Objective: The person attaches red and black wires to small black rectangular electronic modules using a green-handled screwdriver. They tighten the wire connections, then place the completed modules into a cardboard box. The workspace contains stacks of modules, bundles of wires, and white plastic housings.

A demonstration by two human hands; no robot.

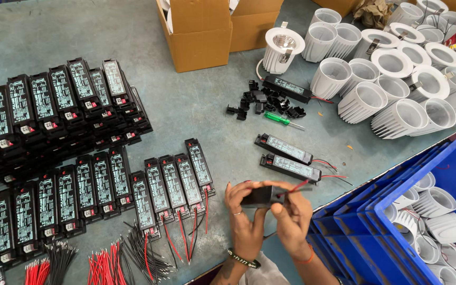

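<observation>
Nearest the camera, at the near edge of the table (186, 105): left hand (244, 211) and right hand (291, 214), raised together just above the surface. Both closed around one small black driver box (262, 196), left fingers wrapped over its top and left end, right thumb and forefinger pinching a red wire (297, 187) at its right end. Box held level between the hands, probably so the wire end can be steadied against it.

Just beyond the hands: two more black driver boxes (286, 157) lying side by side, red and black leads trailing toward the right edge. Further back: a green-handled screwdriver (278, 119) beside a loose heap of black clips (262, 103), all within easy reach.

To the left of the hands: rows of driver boxes (96, 190) laid flat and parallel, seemingly sorted; behind them a taller stack (54, 111) near the left edge. Along the near edge: bundles of red and black wires (106, 264).

At the right edge: stacked blue crates (397, 221) holding white lamp housings. Far right corner: many more white lamp housings (397, 79), packed touching. Far edge: open cardboard boxes (201, 31).

Open room: a bare strip up the middle of the table, from the hands toward the cardboard boxes; left and right sides crowded.
</observation>
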